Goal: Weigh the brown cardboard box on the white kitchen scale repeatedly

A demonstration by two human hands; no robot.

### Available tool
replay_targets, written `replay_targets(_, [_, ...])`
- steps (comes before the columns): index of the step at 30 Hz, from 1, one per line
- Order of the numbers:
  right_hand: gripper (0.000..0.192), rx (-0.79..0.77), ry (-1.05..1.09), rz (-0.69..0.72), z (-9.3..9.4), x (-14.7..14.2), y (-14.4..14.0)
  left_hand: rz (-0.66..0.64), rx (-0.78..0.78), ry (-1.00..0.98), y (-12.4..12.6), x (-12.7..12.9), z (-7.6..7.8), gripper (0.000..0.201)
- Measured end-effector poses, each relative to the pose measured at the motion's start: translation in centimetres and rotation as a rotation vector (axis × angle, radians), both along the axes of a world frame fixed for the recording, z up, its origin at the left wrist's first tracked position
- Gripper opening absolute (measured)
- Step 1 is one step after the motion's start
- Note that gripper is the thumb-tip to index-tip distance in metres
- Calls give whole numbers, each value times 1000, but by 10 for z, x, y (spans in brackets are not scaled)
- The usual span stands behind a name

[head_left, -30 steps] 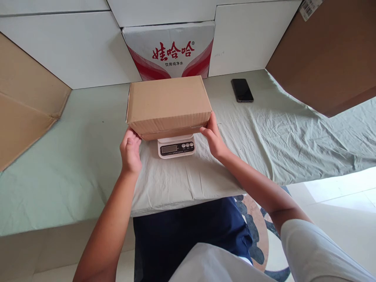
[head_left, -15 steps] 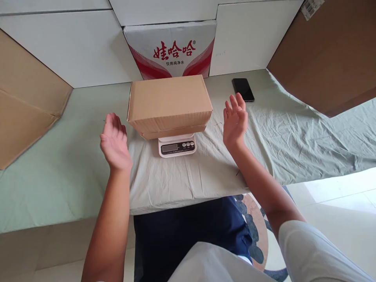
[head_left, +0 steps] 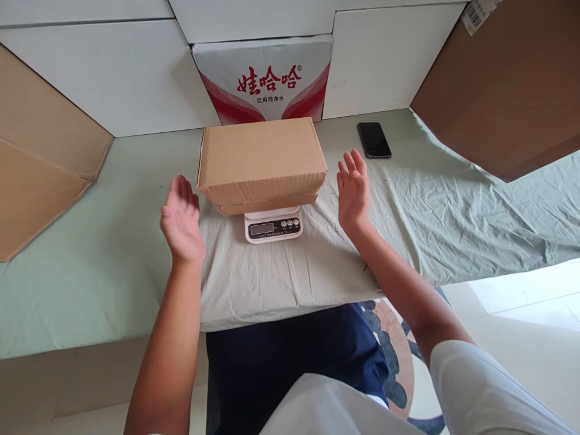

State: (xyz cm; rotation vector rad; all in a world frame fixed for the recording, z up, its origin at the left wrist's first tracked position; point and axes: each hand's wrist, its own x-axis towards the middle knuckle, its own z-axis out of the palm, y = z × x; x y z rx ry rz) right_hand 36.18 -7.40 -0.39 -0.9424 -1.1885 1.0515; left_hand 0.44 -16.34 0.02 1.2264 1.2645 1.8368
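Note:
A closed brown cardboard box (head_left: 263, 154) rests on a small white kitchen scale (head_left: 274, 226). The scale's front panel, with a grey display and several round buttons, juts out below the box, while its platform is mostly hidden. Just left of the box, my left hand (head_left: 182, 222) is held up with the palm turned inward, its fingers stretched out and holding nothing. On the other side, my right hand (head_left: 354, 192) is likewise open and empty, palm facing the box. A gap separates each hand from the cardboard.
A black smartphone (head_left: 374, 140) lies beyond my right hand on the green cloth (head_left: 254, 278) covering the table. Behind stands a white-and-red carton (head_left: 272, 78) with Chinese lettering. Large brown cardboard pieces rise at left (head_left: 40, 157) and right (head_left: 502, 90).
Both my hands have shifted slightly inward, closer to the sides of the box. The box and scale stay where they were.

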Motion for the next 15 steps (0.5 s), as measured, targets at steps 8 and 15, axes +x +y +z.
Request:
replay_targets(8, [95, -43, 26, 19, 5, -7, -4, -4, 4, -11, 1, 4, 0, 99])
replay_targets(15, [89, -32, -4, 36, 4, -8, -8, -43, 35, -49, 2, 3, -3, 94])
